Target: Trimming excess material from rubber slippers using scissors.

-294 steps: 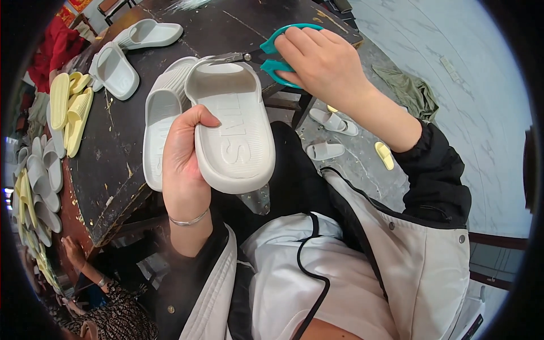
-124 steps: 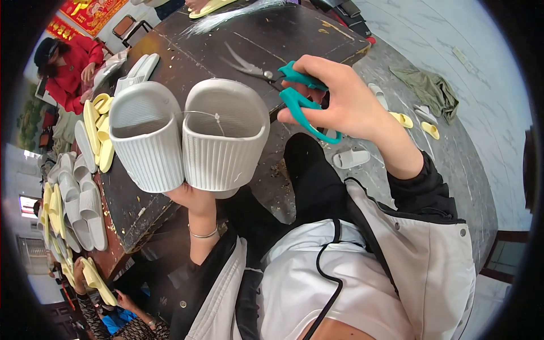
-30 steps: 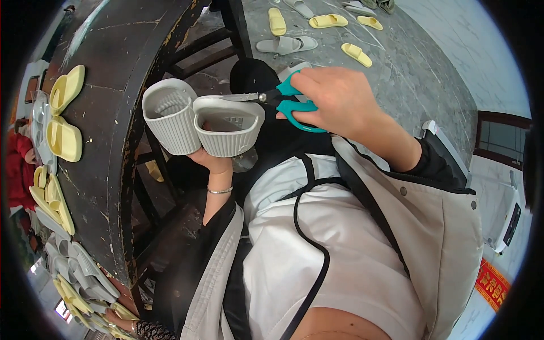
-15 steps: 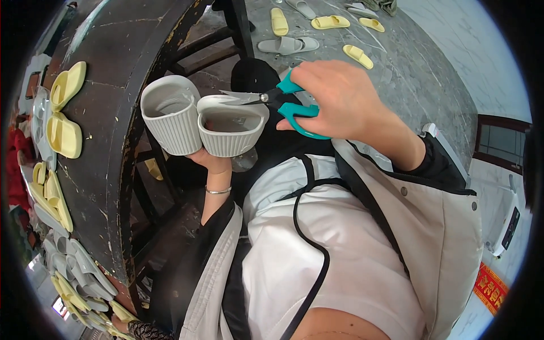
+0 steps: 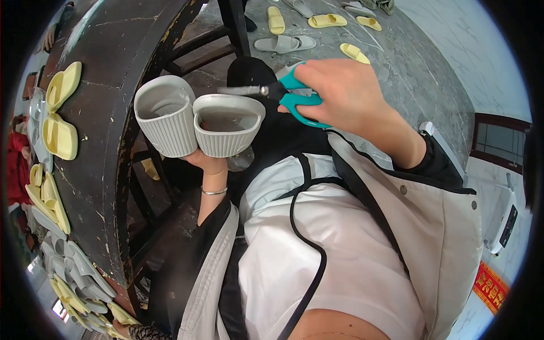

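Left hand (image 5: 205, 162) partly hidden behind grey slippers (image 5: 226, 140); scissor blades (image 5: 242, 90) blurred; patterned sleeve (image 5: 146, 332) cut off below.

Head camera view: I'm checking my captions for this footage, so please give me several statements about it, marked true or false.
1. The right hand holds teal-handled scissors. True.
2. The left hand is holding up a yellow slide. False: it holds a pair of light grey ribbed slides.
3. Yellow slides lie on the dark wooden table. True.
4. A silver bangle circles the left wrist. True.
5. All the footwear on the grey marbled floor is yellow. False: a grey slide lies there too.
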The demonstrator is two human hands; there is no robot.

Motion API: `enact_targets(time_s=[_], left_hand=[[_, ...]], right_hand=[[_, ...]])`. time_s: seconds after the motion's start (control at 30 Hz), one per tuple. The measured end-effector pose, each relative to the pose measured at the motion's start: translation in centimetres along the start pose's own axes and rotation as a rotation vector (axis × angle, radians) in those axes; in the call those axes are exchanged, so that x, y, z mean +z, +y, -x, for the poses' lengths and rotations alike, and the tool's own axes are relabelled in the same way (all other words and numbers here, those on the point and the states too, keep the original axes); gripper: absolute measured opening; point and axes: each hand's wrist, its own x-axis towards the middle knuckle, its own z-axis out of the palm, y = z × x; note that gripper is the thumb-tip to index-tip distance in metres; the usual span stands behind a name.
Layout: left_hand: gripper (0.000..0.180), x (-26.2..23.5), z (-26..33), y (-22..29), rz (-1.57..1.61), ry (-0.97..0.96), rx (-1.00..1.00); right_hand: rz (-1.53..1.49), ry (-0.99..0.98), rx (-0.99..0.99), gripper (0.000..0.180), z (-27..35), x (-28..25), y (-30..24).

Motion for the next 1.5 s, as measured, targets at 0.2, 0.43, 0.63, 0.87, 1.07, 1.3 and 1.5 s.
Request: enact_targets(time_s=[0.2, 0.43, 0.63, 0.87, 1.07, 1.3, 1.5], left_hand=[[0.062, 0.2, 0.0, 0.2, -0.029, -0.002, 0.049], [0.061, -0.1, 0.0, 0.0, -0.015, 0.001, 0.056], [0.06, 0.1, -0.3, 0.4, -0.134, -0.006, 0.152], [0.055, 1.1, -0.4, 1.9, 0.185, 0.061, -0.017], [0.055, 1.2, -0.1, 1.4, 0.199, 0.075, -0.02], [0.054, 0.9, -0.1, 1.2, -0.128, 0.041, 0.112], [0.056, 0.5, -0.1, 1.1, 0.165, -0.038, -0.029]], right_hand=[[-0.187, -0.017, 0.092, 0.045, -0.6, -0.7, 0.3], [-0.218, -0.054, 0.029, 0.046, -0.8, -1.0, -0.2], [-0.16, -0.128, 0.034, 0.042, -1.0, -1.4, -0.2], [-0.073, -0.126, 0.024, 0.039, -1.0, -1.7, -0.3], [-0.121, -0.22, 0.08, 0.042, -1.0, -1.2, 0.1], [-0.231, -0.118, 0.006, 0.049, -1.3, -1.7, 0.5], [-0.186, -0.129, -0.023, 0.048, -1.5, -1.4, 0.5]])
